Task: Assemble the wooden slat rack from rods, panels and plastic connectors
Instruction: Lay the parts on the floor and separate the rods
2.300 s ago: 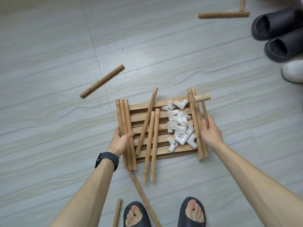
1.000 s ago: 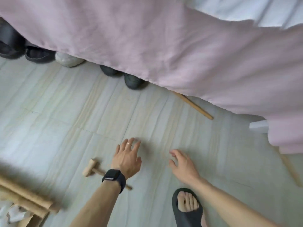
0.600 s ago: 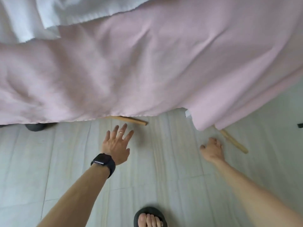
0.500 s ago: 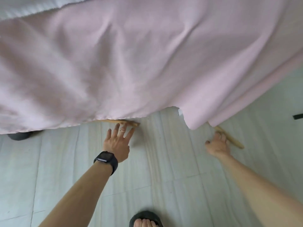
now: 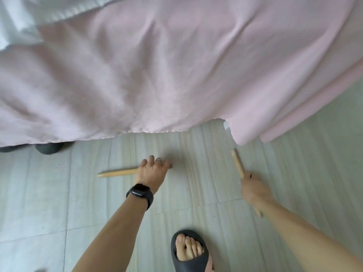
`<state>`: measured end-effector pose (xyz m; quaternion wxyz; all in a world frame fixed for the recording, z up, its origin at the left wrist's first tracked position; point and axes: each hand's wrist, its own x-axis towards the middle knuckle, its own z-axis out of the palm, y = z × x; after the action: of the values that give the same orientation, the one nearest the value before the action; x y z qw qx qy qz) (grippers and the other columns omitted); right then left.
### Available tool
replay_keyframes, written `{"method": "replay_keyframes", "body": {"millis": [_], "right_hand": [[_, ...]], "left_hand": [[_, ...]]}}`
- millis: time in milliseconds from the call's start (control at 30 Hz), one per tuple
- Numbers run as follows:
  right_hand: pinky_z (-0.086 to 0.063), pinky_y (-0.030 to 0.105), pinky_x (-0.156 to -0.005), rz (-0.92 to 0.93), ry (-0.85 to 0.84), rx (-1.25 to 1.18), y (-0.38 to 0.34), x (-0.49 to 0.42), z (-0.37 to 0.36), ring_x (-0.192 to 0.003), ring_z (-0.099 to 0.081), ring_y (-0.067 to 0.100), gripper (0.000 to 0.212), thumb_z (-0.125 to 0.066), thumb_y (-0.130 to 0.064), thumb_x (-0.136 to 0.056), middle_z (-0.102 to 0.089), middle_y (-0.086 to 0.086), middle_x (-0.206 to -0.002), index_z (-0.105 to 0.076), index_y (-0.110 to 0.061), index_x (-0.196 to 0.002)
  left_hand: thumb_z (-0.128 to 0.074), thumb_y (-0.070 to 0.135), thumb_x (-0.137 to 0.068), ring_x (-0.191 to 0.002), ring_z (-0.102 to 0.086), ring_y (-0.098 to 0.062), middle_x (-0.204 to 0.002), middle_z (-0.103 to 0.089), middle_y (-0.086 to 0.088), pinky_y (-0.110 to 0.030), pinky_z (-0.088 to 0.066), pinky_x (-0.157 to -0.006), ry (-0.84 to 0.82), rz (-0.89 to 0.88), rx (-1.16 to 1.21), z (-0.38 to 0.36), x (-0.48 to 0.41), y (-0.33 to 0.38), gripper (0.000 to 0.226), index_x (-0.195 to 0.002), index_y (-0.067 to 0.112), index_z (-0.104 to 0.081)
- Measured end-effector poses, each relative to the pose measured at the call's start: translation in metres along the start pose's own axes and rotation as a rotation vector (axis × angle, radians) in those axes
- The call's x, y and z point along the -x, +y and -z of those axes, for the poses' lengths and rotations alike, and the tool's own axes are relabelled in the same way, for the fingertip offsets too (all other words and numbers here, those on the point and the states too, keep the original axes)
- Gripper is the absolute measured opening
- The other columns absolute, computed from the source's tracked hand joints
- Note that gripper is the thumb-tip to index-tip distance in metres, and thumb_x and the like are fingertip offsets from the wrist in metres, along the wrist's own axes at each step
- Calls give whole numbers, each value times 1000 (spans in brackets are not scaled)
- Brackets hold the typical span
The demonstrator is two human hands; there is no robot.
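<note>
Stray parts were apparently being gathered. The left hand [image 5: 152, 172] curled its fingers over a wooden rod [image 5: 117, 172] lying on the floor at centre frame. The right hand [image 5: 254, 188] clenched a second rod [image 5: 237, 163] at centre right. The next move was probably to lift both.

A home bedroom: a pink bedsheet [image 5: 176, 65] hangs over pale floor tiles [image 5: 49, 193], with dark slippers [image 5: 48, 148] tucked beneath its edge.
</note>
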<state>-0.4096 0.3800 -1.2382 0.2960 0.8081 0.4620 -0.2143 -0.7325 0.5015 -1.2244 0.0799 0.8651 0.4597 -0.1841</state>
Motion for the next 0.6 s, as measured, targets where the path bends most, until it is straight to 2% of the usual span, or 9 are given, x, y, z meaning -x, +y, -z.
{"method": "replay_keyframes", "body": {"millis": [100,200,300,367,433,500,600], "right_hand": [[-53,39,-81,268,-94,93,-55,54,16,-111,-63,29,26,-35,-28,-107,-56,9,-128,-43,-14,-128],[-47,38,-75,550,-89,34,-134,121,50,-105,-63,28,23,-30,-37,-109,-55,4,-119,-43,-20,-118],[-50,37,-77,748,-215,-280,-224,212,86,-88,-61,16,23,-32,-44,-108,-58,-4,-99,-47,-26,-105],[-51,29,-74,806,-335,-442,-278,280,109,-81,-61,6,25,-38,-50,-104,-62,-8,-91,-52,-32,-97],[-51,24,-70,822,-463,-519,-322,346,127,-80,-65,5,29,-41,-57,-101,-68,-8,-88,-55,-33,-96],[-52,24,-70,827,-549,-539,-352,404,138,-82,-67,6,28,-41,-58,-101,-72,-12,-88,-54,-33,-98],[-55,31,-84,860,-596,-517,-388,489,153,-89,-69,7,25,-42,-49,-104,-75,-10,-94,-57,-30,-105]], "left_hand": [[-33,22,-105,-105,-52,-27,-115,-60,2,-37,-42,-84,80,122,280,16,59,-13,29,-131,30,-43],[-39,28,-105,-92,-57,-26,-104,-62,1,-38,-47,-79,182,492,886,42,124,-51,21,-123,32,-50],[-52,44,-100,-79,-67,-17,-89,-69,1,-40,-59,-75,244,891,1624,73,200,-106,21,-109,26,-59],[-59,41,-98,-73,-69,-18,-82,-68,-2,-43,-62,-72,264,1027,1979,87,258,-143,23,-109,21,-62],[-62,35,-97,-71,-68,-20,-82,-65,-5,-41,-62,-69,283,1067,2093,95,321,-176,24,-113,17,-63],[-63,35,-96,-70,-70,-19,-82,-66,-3,-39,-62,-67,301,1090,2142,102,383,-202,22,-112,19,-65],[-64,40,-95,-72,-73,-17,-90,-67,-6,-34,-59,-63,417,1153,2210,120,473,-232,21,-109,25,-65]]}}
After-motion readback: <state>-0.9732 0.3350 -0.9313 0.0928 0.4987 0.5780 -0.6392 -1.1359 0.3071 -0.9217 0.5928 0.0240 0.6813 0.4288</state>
